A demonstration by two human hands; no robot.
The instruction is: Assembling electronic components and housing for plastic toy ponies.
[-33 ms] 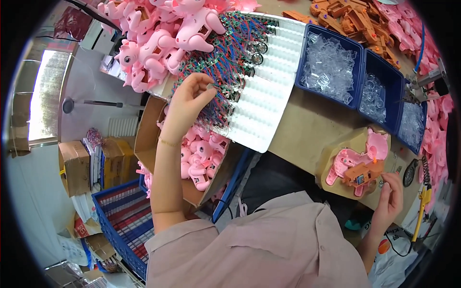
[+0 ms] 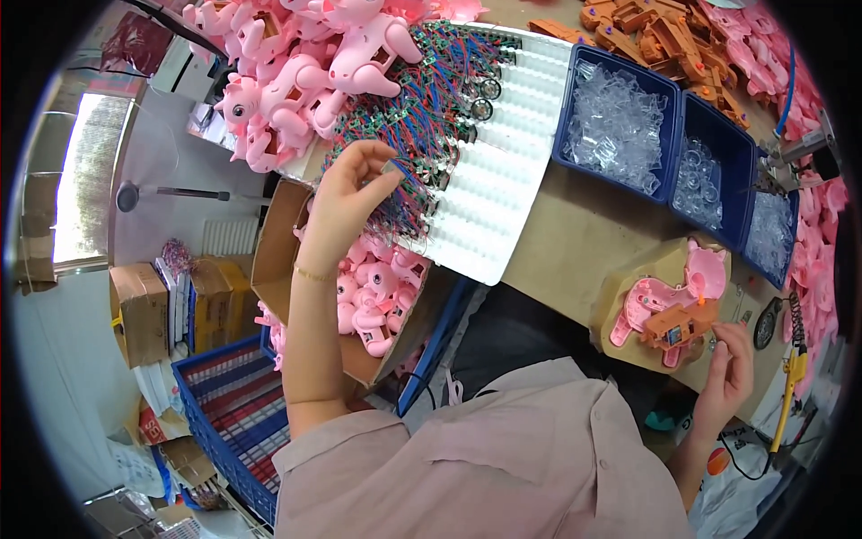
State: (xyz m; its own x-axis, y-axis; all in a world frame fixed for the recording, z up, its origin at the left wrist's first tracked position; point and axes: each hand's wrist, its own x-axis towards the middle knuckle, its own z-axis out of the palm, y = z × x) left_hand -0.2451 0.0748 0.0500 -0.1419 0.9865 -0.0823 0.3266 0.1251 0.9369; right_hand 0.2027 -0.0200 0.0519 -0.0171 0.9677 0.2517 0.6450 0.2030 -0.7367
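Wiring: my left hand (image 2: 352,190) is up at the heap of small circuit boards with red, blue and green leads (image 2: 429,108), lying on the white ribbed tray (image 2: 503,189) at the far side of the bench (image 2: 575,242). Thumb and forefinger pinch one small piece at the near edge of the heap; the other fingers curl loosely.
Left arm: stretched out and away from me, wrist bent back, forearm passing over the cardboard box of pink toy horse shells (image 2: 373,301) that stands at the bench's left edge.
Toy on jig: a pink half horse shell with an orange inner part (image 2: 673,314) lies flat on a tan block near the bench's right front corner, open side up, I judge so its inside stays reachable.
Right hand (image 2: 729,364): just beside the jig's front edge, fingers bent, tips close together near the orange part; whether they grip anything I cannot tell.
Right arm: tucked close, elbow bent, hand low at the bench front.
Stock: blue bins of clear plastic pieces (image 2: 620,126) along the far right, pink horse bodies (image 2: 305,72) piled at the far left corner, orange parts (image 2: 655,31) at the far edge.
Tool: a yellow-handled soldering iron (image 2: 790,377) hangs off the right edge.
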